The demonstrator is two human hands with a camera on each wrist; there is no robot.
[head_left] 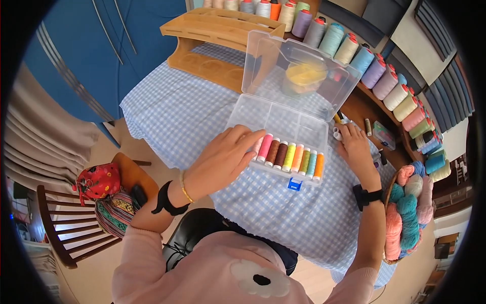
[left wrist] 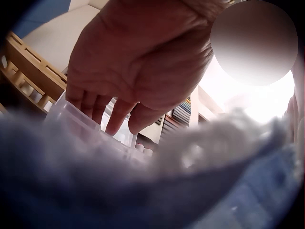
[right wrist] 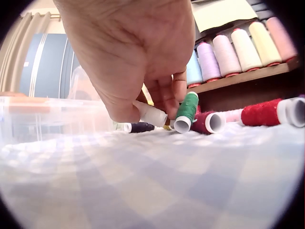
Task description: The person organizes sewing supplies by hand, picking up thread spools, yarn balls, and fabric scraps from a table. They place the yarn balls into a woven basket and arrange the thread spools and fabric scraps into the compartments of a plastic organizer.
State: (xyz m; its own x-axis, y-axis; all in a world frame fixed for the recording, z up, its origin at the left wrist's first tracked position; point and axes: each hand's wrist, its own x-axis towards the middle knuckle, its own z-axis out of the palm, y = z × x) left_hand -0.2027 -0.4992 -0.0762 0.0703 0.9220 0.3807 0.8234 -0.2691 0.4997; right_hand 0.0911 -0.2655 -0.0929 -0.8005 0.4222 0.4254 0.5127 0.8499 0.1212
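Observation:
A clear plastic box (head_left: 253,109) lies with its lid (head_left: 253,66) raised, a row of several thread spools along its front, among them a yellow-green spool (head_left: 289,157) and an orange spool (head_left: 318,166). My left hand (head_left: 223,157) reaches over the box's left front corner, its extended fingers by the pale pink spool at the row's end. In the left wrist view the left hand's fingers (left wrist: 119,117) point down at the box wall. Right of the box, my right hand (head_left: 355,149) pinches a white thread spool (right wrist: 153,114). Around it lie a green spool (right wrist: 187,112) and a red spool (right wrist: 261,113).
Behind the lid stands a round tub with yellow contents (head_left: 306,76). A wooden rack (head_left: 202,61) is at the back left, large thread cones (head_left: 331,40) line a shelf, and a basket of yarn (head_left: 407,213) stands at the right. Checked cloth (head_left: 177,111) covers the table.

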